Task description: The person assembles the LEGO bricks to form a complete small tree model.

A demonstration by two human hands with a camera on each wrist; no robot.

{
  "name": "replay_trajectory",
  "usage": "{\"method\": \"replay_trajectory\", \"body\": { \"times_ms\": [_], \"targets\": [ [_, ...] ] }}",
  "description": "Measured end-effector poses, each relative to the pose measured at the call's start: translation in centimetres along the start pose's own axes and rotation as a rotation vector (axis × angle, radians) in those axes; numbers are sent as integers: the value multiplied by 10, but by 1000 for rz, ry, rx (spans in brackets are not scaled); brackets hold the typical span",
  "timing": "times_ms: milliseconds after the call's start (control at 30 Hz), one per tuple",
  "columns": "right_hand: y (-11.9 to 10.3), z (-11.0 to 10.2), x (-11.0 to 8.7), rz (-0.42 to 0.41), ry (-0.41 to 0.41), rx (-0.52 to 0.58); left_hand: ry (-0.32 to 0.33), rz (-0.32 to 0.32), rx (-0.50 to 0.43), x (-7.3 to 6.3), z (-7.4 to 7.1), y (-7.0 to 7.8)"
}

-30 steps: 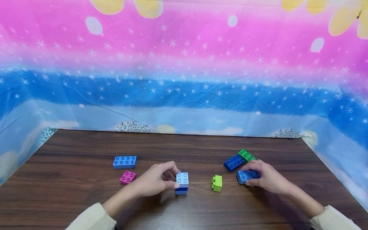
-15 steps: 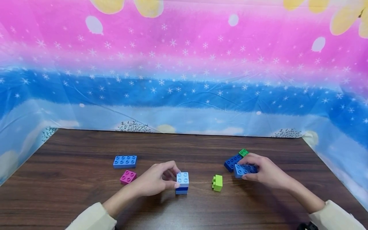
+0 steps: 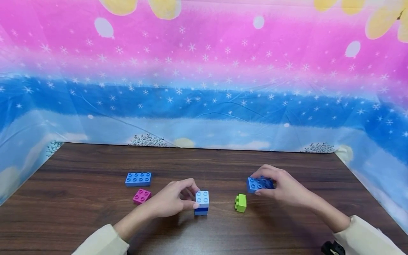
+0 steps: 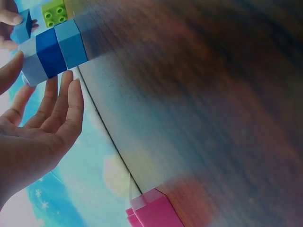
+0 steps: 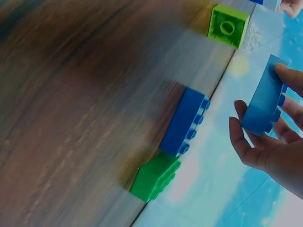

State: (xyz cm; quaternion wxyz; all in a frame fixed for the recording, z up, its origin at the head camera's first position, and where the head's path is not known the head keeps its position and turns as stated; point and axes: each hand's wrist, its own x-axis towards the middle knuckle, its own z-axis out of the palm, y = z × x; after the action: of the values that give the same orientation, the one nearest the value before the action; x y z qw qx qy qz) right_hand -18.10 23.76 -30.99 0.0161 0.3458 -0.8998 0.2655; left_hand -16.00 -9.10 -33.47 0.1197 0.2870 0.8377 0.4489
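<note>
My left hand [image 3: 175, 198] pinches the top of a small stack of toy building bricks: a pale blue brick [image 3: 202, 199] on top, a dark blue brick [image 4: 51, 52] in the middle and a mid-blue brick [image 4: 71, 43] at the bottom. The stack stands upright on the table. My right hand [image 3: 285, 186] grips a long blue brick [image 5: 265, 97] by its sides, studs up; the right wrist view shows it raised off the table. Between the hands, a lime green brick [image 3: 241, 203] lies on its side, studs facing left.
A long blue brick [image 3: 138, 179] and a magenta brick [image 3: 141, 196] lie on the wooden table [image 3: 95, 212] at left. In the right wrist view, a dark blue brick [image 5: 183, 120] touches a green brick [image 5: 155, 177]; the right hand covers both in the head view. A patterned cloth [image 3: 204, 106] surrounds the table.
My right hand has lifted the long blue brick and carried it leftward and slightly away, over the dark blue and green bricks. The left hand and the stack have stayed in place.
</note>
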Motion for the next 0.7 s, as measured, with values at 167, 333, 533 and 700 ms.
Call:
{"method": "replay_trajectory", "body": {
  "times_ms": [167,333,533,700],
  "targets": [
    [-7,5,7,-32,-25,35,-3,2,-3,0,0,0],
    [-14,11,13,-61,-62,74,-4,1,-5,0,0,0],
    [-25,20,21,-32,-102,104,8,14,20,0,1,-1],
    [-34,29,29,-22,-124,107,9,13,23,0,1,-1]
  ]
}}
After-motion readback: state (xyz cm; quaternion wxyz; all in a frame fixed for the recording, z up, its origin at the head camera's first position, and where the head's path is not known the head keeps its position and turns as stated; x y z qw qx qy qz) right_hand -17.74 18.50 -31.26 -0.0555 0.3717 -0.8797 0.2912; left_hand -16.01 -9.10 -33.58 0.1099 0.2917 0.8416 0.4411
